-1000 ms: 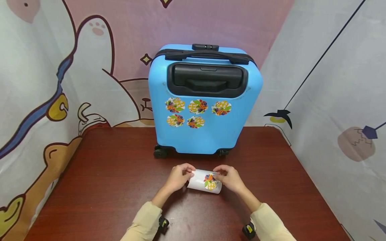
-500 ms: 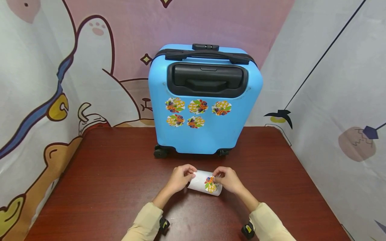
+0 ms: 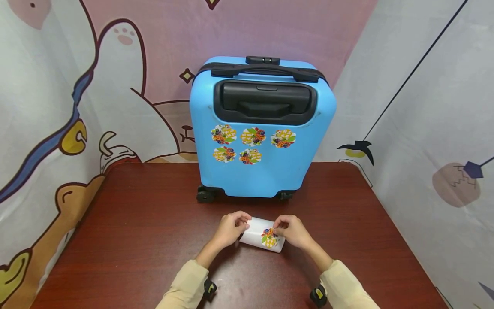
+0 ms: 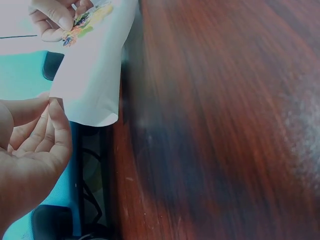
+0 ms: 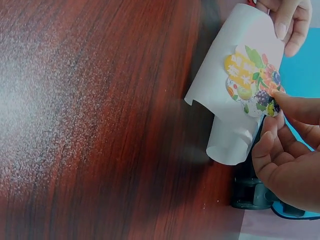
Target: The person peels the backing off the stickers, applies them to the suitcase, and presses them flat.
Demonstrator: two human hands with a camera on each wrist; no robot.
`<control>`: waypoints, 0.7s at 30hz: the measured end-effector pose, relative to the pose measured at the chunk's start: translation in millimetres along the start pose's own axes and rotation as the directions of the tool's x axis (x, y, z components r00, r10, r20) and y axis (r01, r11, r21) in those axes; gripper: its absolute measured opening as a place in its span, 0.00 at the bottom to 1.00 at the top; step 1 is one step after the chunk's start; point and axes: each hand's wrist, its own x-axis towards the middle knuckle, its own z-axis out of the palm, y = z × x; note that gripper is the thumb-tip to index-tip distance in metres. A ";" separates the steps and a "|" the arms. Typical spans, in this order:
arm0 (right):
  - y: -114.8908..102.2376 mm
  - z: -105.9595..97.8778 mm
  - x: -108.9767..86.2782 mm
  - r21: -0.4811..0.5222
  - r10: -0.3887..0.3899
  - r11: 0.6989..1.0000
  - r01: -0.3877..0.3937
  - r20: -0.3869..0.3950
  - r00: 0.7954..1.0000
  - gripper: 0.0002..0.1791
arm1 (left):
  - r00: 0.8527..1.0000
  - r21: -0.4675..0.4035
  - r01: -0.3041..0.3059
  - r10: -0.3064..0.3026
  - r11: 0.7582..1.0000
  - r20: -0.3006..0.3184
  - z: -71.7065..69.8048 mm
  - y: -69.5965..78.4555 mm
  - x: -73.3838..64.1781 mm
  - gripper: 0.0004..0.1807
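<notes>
A curled white backing sheet (image 3: 254,231) is held just over the table, in front of the suitcase. My left hand (image 3: 229,229) pinches its upper left corner between thumb and fingers. On the sheet's right part is a round fruit-print sticker (image 3: 269,238). The thumb and fingertips of my right hand (image 3: 292,231) pinch the sticker's edge. In the right wrist view the sticker (image 5: 252,82) lies over the sheet (image 5: 215,75), whose end curls into a tube below it. How much of the sticker is off the sheet, I cannot tell.
The light blue suitcase (image 3: 266,176) stands upright at the table's back, with several fruit-print stickers (image 3: 253,137) in two rows on its front. Its black wheels (image 3: 205,195) rest on the brown table (image 3: 146,240). A printed cloth (image 3: 162,51) hangs behind.
Both hands and the sheet have shifted very slightly, the right hand a little toward me. The sticker sits slightly lower in view. My grips look the same.
</notes>
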 end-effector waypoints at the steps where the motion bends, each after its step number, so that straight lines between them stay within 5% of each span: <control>1: 0.2 -0.4 -0.1 0.001 -0.003 1.000 0.003 0.004 1.000 0.06 | 1.000 0.001 0.002 -0.002 1.000 0.001 0.3 -0.6 0.1 0.08; 21: -2.8 -11.1 -4.4 0.016 -0.026 1.000 0.025 0.068 0.997 0.05 | 0.999 -0.004 0.042 -0.042 0.999 0.009 0.5 -4.6 0.6 0.09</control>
